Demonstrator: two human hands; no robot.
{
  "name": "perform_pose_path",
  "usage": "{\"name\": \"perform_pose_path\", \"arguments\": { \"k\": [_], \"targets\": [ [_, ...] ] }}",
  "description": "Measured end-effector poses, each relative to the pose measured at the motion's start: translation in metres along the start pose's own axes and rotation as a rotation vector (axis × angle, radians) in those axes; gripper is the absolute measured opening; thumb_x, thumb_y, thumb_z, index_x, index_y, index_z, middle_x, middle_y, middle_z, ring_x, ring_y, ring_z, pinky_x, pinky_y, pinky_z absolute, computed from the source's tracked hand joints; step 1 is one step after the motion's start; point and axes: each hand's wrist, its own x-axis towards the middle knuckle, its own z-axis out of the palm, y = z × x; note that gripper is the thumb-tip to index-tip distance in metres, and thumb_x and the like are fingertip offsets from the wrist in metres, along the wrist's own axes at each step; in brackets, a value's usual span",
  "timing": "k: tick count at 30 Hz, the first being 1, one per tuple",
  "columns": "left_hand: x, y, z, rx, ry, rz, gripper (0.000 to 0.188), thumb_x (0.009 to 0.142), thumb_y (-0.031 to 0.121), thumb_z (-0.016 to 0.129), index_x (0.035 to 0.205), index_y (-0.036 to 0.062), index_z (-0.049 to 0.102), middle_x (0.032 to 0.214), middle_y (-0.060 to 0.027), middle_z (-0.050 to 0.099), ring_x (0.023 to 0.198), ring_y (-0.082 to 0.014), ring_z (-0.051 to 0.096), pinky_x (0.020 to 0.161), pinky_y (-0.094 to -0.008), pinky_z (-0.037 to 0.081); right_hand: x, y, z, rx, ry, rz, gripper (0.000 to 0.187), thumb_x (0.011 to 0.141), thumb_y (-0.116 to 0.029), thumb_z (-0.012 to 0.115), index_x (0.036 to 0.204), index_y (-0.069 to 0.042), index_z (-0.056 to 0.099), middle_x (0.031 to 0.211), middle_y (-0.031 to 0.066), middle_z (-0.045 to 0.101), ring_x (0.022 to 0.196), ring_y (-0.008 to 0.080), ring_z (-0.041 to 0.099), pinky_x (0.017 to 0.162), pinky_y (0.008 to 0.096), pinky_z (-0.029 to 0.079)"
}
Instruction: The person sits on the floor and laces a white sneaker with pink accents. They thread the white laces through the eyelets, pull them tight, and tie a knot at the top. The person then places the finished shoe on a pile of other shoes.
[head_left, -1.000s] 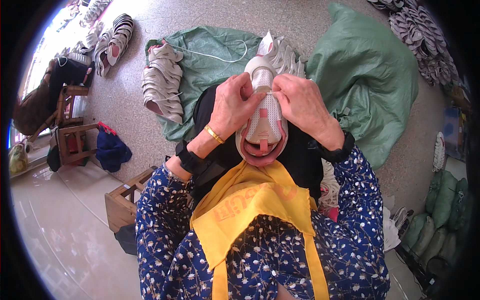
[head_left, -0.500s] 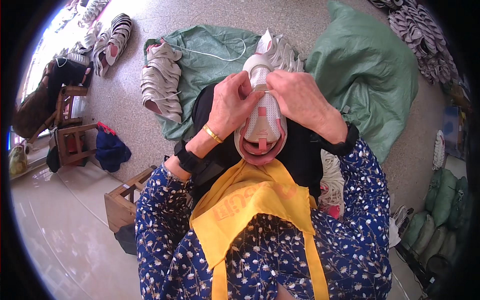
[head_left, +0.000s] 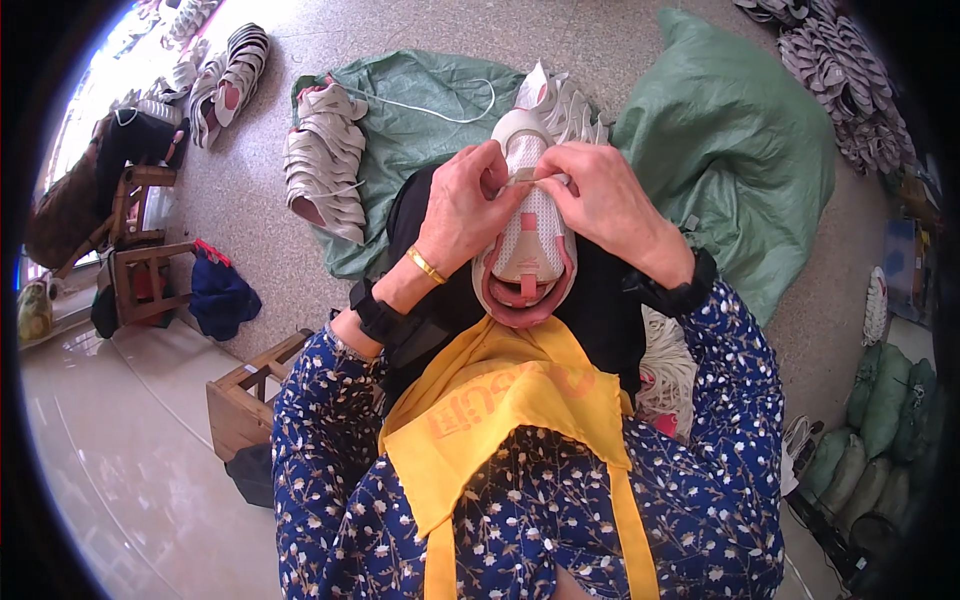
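A white mesh shoe upper [head_left: 520,240] with pink patches and a pink-lined opening lies across my lap, its opening toward me. My left hand [head_left: 462,200] is closed in a pinch over its middle, thumb and fingertips pressed together. From the other side my right hand [head_left: 600,195] pinches close beside it, the thumbs nearly meeting. A thin pale strand, like a shoelace, runs between the fingertips across the upper; the fingers hide most of it. A yellow apron [head_left: 500,390] covers my lap just below the upper.
Nested stacks of white shoe uppers [head_left: 325,160] rest on a green sack [head_left: 420,120] ahead. A bulging green sack [head_left: 730,150] lies at the right. Bunched white laces [head_left: 665,375] hang by my right arm. Wooden stools [head_left: 240,405] stand at the left, with more uppers [head_left: 840,80] far right.
My right fingers have shifted slightly, their tips curling closer to the left thumb. The left hand and the shoe upper stay nearly in place, and the whole view has tilted a little.
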Motion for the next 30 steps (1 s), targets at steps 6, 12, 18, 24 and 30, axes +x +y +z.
{"name": "perform_pose_path", "arguments": {
  "k": [6,12,18,24,30],
  "targets": [
    [-0.008,0.0,-0.004,-0.044,0.015,0.036,0.02,0.082,0.008,0.074,0.084,-0.0003,0.057,0.076,-0.008,0.061,0.065,-0.0153,0.062,0.064,-0.0288,0.053,-0.005,-0.005,0.001,-0.068,0.0,0.053,0.008,0.089,-0.006,0.064,0.091,0.001,0.061,0.088,0.0206,0.066,0.087,0.0425,0.065,0.077,0.0506,0.051],
    [-0.008,-0.003,-0.003,-0.046,0.002,-0.004,0.017,0.082,0.007,0.073,0.085,-0.0012,0.058,0.076,-0.009,0.063,0.067,-0.0162,0.064,0.066,-0.0292,0.054,-0.007,-0.004,0.015,-0.097,0.025,0.057,0.01,0.09,-0.007,0.066,0.093,0.001,0.06,0.088,0.0201,0.065,0.083,0.0416,0.065,0.072,0.0488,0.051],
    [-0.009,-0.003,0.0,-0.045,0.044,0.026,0.015,0.083,0.006,0.071,0.086,-0.0006,0.058,0.076,-0.0091,0.063,0.067,-0.0169,0.065,0.066,-0.0298,0.054,-0.002,-0.016,0.013,-0.316,-0.084,-0.033,0.014,0.091,-0.008,0.067,0.099,-0.001,0.058,0.091,0.0182,0.063,0.083,0.0409,0.067,0.069,0.048,0.054],
    [-0.007,0.0,0.002,-0.116,0.042,0.043,0.012,0.085,0.005,0.069,0.089,-0.0005,0.059,0.081,-0.0089,0.062,0.067,-0.0172,0.064,0.065,-0.0297,0.053,0.0,0.0,0.023,-0.289,-0.035,-0.072,0.014,0.093,-0.008,0.065,0.1,-0.001,0.055,0.092,0.0184,0.064,0.083,0.041,0.067,0.069,0.0492,0.053],
    [0.001,-0.01,0.008,-0.113,-0.033,-0.001,0.011,0.085,0.003,0.068,0.09,-0.0001,0.058,0.083,-0.0118,0.059,0.07,-0.0256,0.062,0.066,-0.0375,0.052,-0.002,0.002,0.023,-0.187,-0.005,-0.021,0.014,0.094,-0.011,0.066,0.1,-0.002,0.056,0.091,0.0185,0.064,0.084,0.0416,0.067,0.07,0.0498,0.053]
  ]
}}
